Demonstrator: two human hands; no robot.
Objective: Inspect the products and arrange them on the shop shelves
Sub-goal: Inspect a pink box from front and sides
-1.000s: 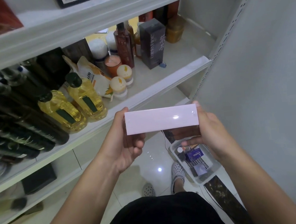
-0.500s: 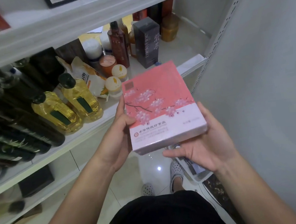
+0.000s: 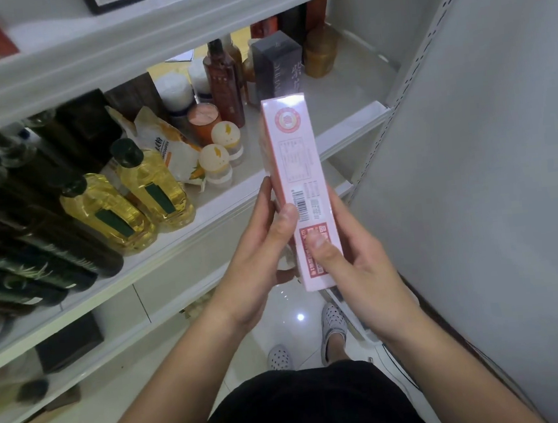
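I hold a pink box (image 3: 296, 161) upright in front of the middle shelf (image 3: 351, 124), its narrow side with a barcode and a printed table turned to me. My left hand (image 3: 262, 258) grips its left edge, thumb on the barcode side. My right hand (image 3: 355, 265) grips the lower right, thumb pressed on the red label near the bottom. The box's flowered front face is turned away to the left and mostly hidden.
On the middle shelf stand two yellow oil bottles (image 3: 132, 202), dark bottles (image 3: 27, 251), a flour bag (image 3: 168, 150), small round jars (image 3: 217, 159), a brown bottle (image 3: 222, 79) and a dark grey box (image 3: 276, 67). A grey side panel (image 3: 488, 154) rises at right. My feet (image 3: 331, 326) stand on white floor tiles.
The box has been turned from showing its flowered front face to standing on end with its narrow barcode side facing me. Both hands shifted to its lower half.
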